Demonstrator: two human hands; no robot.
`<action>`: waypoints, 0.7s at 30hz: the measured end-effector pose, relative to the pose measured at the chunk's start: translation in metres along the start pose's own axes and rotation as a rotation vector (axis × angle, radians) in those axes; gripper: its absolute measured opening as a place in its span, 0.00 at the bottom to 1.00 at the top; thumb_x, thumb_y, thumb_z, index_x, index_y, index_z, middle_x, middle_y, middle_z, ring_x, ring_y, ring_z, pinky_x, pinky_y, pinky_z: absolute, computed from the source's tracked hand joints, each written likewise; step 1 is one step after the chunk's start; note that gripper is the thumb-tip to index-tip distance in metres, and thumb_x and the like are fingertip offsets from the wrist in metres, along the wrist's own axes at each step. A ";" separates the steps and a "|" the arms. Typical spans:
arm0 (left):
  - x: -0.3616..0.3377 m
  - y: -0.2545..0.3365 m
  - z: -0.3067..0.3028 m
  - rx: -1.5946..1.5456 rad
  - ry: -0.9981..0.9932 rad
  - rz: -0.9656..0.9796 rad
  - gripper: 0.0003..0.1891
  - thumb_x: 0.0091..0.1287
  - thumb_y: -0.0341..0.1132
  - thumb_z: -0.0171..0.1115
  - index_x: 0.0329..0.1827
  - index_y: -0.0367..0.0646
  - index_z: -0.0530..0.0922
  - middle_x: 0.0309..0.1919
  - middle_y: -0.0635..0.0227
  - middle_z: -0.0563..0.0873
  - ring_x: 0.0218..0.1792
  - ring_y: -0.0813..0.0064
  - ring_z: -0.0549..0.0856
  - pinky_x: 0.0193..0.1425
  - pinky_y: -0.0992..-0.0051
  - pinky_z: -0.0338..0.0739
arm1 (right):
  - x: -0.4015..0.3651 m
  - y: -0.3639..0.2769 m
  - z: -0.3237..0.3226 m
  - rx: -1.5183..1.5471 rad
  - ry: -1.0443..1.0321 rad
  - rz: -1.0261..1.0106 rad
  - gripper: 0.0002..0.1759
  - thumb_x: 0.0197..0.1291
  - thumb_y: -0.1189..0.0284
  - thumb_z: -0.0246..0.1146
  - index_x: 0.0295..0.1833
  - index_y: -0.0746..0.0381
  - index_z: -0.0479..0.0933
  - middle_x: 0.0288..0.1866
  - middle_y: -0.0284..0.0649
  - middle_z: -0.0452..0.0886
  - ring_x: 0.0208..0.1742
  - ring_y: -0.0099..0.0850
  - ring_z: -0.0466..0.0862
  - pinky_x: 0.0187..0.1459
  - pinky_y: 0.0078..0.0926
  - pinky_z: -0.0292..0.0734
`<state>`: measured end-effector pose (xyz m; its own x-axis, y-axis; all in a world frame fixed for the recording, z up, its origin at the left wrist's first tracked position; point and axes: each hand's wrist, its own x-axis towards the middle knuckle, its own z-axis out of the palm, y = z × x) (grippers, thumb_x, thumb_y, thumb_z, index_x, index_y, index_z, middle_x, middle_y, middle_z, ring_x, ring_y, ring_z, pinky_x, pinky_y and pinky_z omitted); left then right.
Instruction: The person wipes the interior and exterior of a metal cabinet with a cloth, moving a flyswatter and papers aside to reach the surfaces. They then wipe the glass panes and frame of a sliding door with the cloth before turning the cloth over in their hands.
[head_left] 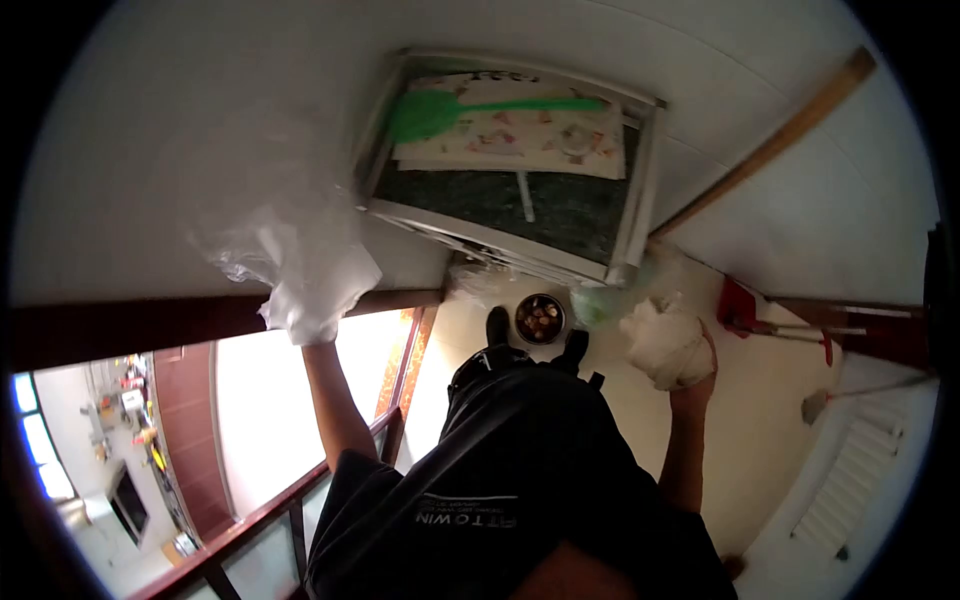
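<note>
A thin, see-through white plastic bag is held out to the left in my left hand. The bag covers most of that hand, hiding its fingers, while its loose end spreads up and to the left. My right hand grips a crumpled off-white bundle, which looks like cloth or a bunched bag, from its right side. A round metal bowl with dark, rounded pieces in it stands on the floor by my feet, between the two hands.
Ahead, a metal-framed stand bears a printed sheet and a green fly swatter. A wooden pole leans on the wall. A red dustpan lies right. To the left runs a railing above a lower room.
</note>
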<state>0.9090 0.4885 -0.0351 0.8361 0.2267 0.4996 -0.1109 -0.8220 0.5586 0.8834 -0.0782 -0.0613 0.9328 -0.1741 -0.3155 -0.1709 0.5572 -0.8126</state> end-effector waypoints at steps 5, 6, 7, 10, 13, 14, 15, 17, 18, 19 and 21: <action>-0.022 0.028 -0.017 -0.922 0.128 -0.567 0.16 0.58 0.31 0.55 0.48 0.33 0.74 0.33 0.57 0.81 0.37 0.67 0.80 0.42 0.69 0.75 | 0.004 -0.006 0.012 0.154 -0.023 0.106 0.24 0.65 0.67 0.46 0.64 0.66 0.58 0.63 0.48 0.63 0.61 0.41 0.68 0.60 0.39 0.67; -0.026 0.032 -0.020 -0.980 0.140 -0.590 0.16 0.58 0.31 0.55 0.48 0.33 0.74 0.33 0.57 0.81 0.36 0.67 0.80 0.42 0.68 0.75 | 0.005 -0.007 0.014 0.138 -0.001 0.102 0.25 0.65 0.67 0.47 0.64 0.66 0.58 0.63 0.48 0.63 0.61 0.42 0.67 0.60 0.39 0.67; -0.028 0.034 -0.019 -1.024 0.141 -0.598 0.16 0.58 0.31 0.55 0.48 0.33 0.74 0.33 0.56 0.81 0.36 0.67 0.80 0.42 0.68 0.75 | 0.002 -0.006 0.013 0.119 0.027 0.092 0.25 0.65 0.67 0.47 0.64 0.65 0.57 0.63 0.49 0.63 0.61 0.42 0.67 0.60 0.40 0.66; -0.025 0.037 -0.021 -1.078 0.128 -0.612 0.16 0.58 0.31 0.55 0.47 0.33 0.74 0.32 0.56 0.81 0.35 0.66 0.80 0.41 0.68 0.75 | 0.002 0.000 0.009 0.113 -0.046 0.059 0.24 0.65 0.67 0.46 0.64 0.66 0.58 0.63 0.49 0.63 0.61 0.43 0.68 0.60 0.41 0.66; -0.017 0.036 -0.020 -1.094 0.106 -0.608 0.16 0.57 0.31 0.55 0.47 0.33 0.74 0.31 0.56 0.81 0.34 0.66 0.80 0.40 0.68 0.75 | 0.004 -0.001 0.014 0.127 -0.019 0.070 0.24 0.65 0.66 0.46 0.63 0.66 0.59 0.62 0.49 0.64 0.60 0.43 0.69 0.59 0.40 0.67; -0.017 0.036 -0.020 -1.085 0.108 -0.614 0.16 0.57 0.31 0.55 0.47 0.33 0.74 0.31 0.56 0.81 0.34 0.65 0.80 0.40 0.67 0.75 | 0.006 -0.007 0.016 0.154 0.035 0.095 0.24 0.65 0.66 0.46 0.63 0.67 0.59 0.62 0.48 0.65 0.60 0.42 0.69 0.59 0.39 0.67; -0.017 0.037 -0.023 -1.075 0.105 -0.619 0.16 0.57 0.31 0.55 0.47 0.33 0.74 0.30 0.56 0.81 0.34 0.65 0.80 0.40 0.67 0.75 | 0.009 -0.007 0.017 0.152 0.044 0.088 0.24 0.65 0.66 0.46 0.63 0.67 0.59 0.62 0.48 0.65 0.60 0.42 0.69 0.59 0.39 0.67; -0.019 0.041 -0.025 -1.037 0.079 -0.628 0.16 0.57 0.32 0.55 0.47 0.33 0.74 0.30 0.56 0.81 0.33 0.65 0.80 0.40 0.67 0.75 | 0.010 -0.008 0.012 0.245 -0.040 0.127 0.24 0.65 0.66 0.47 0.62 0.68 0.59 0.61 0.47 0.66 0.59 0.40 0.70 0.58 0.37 0.68; -0.019 0.041 -0.023 -1.020 0.058 -0.636 0.16 0.57 0.32 0.55 0.47 0.33 0.74 0.30 0.56 0.81 0.33 0.65 0.80 0.39 0.67 0.75 | 0.010 -0.012 0.012 0.237 -0.005 0.096 0.24 0.65 0.66 0.47 0.62 0.68 0.59 0.61 0.47 0.66 0.59 0.40 0.70 0.58 0.37 0.68; -0.020 0.041 -0.024 -1.004 0.037 -0.636 0.16 0.57 0.32 0.55 0.47 0.33 0.74 0.29 0.56 0.81 0.33 0.64 0.80 0.39 0.67 0.75 | 0.008 -0.015 0.018 0.114 -0.035 0.041 0.24 0.64 0.66 0.48 0.62 0.68 0.60 0.60 0.47 0.67 0.59 0.39 0.70 0.58 0.37 0.68; -0.019 0.045 -0.018 -0.975 -0.011 -0.638 0.16 0.57 0.32 0.55 0.47 0.33 0.74 0.29 0.56 0.81 0.32 0.64 0.80 0.39 0.67 0.75 | 0.005 -0.021 0.022 -0.012 -0.025 -0.029 0.24 0.64 0.67 0.48 0.62 0.68 0.60 0.60 0.46 0.67 0.58 0.38 0.71 0.58 0.36 0.69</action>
<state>0.8780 0.4569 -0.0078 0.8932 0.4458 -0.0590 -0.0303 0.1907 0.9812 0.8984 -0.0730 -0.0356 0.9452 -0.1697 -0.2790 -0.1469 0.5421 -0.8274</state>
